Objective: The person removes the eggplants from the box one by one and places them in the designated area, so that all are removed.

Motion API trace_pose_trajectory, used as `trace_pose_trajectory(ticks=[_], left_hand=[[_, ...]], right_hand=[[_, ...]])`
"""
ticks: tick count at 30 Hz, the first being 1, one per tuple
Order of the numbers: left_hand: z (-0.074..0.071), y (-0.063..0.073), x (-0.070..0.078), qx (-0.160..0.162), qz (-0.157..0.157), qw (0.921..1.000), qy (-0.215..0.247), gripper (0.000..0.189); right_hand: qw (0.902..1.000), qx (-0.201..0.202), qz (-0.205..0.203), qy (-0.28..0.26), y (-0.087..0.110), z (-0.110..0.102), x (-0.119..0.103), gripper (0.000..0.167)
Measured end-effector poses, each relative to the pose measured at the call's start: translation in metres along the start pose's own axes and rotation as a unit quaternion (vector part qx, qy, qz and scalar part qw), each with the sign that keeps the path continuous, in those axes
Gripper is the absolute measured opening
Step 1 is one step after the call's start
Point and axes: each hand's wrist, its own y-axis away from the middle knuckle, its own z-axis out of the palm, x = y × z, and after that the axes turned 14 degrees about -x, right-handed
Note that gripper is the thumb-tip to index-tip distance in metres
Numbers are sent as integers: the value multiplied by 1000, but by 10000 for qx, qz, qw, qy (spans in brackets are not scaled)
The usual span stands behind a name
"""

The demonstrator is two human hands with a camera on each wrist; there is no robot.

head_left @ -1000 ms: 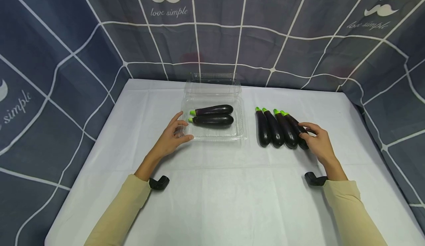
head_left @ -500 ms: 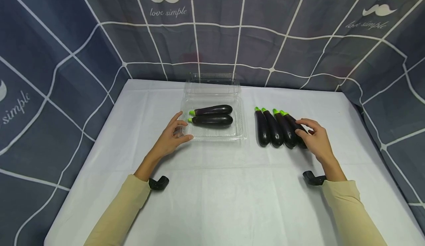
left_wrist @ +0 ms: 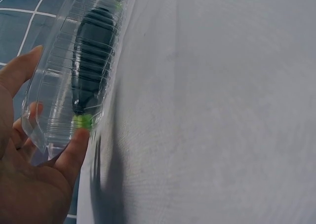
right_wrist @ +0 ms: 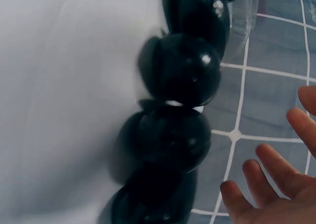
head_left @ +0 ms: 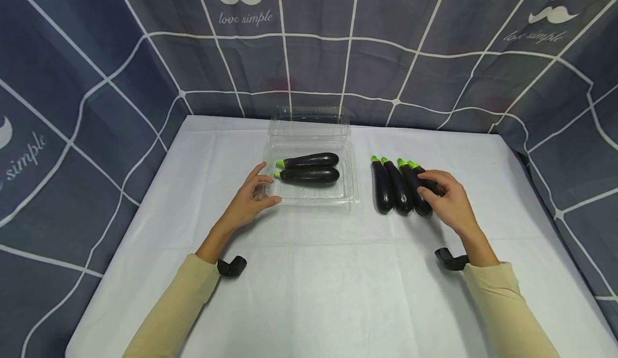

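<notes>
My left hand (head_left: 246, 202) holds the near-left corner of a clear plastic clamshell container (head_left: 354, 183), thumb at the front wall and fingers along the side. In the left wrist view the thumb tip lies close to a green stem seen through the ribbed wall (left_wrist: 54, 86). Inside lie two dark purple eggplants, one behind (head_left: 311, 160) and one in front (head_left: 309, 175). My right hand (head_left: 446, 197) is spread over the rightmost eggplant (head_left: 419, 170) of a row, hiding its lower end. Spread fingers (right_wrist: 266, 184) show beside the row's blunt ends (right_wrist: 182, 68) in the right wrist view.
Three more eggplants lie side by side left of the right hand: an outer one (head_left: 383, 186), a middle one (head_left: 399, 189) and an inner one (head_left: 417, 191). The container's lid (head_left: 309, 128) stands open toward the grey checked curtain (head_left: 318, 63). White cloth covers the table (head_left: 318, 293).
My right hand has shifted left, its fingertips now farther over the rightmost eggplant, whose blunt end is covered. The left hand and the container have stayed in place.
</notes>
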Motion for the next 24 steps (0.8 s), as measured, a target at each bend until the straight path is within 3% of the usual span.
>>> trace_pose_trajectory(ticks=[14, 24], left_hand=[[0, 0, -1, 7, 81, 10000, -28, 41], [0, 0, -1, -6, 82, 10000, -5, 40]], right_hand=[[9955, -655, -671, 133, -6, 19, -26, 30], [9904, -866, -1062, 153, -26, 38, -49, 28]])
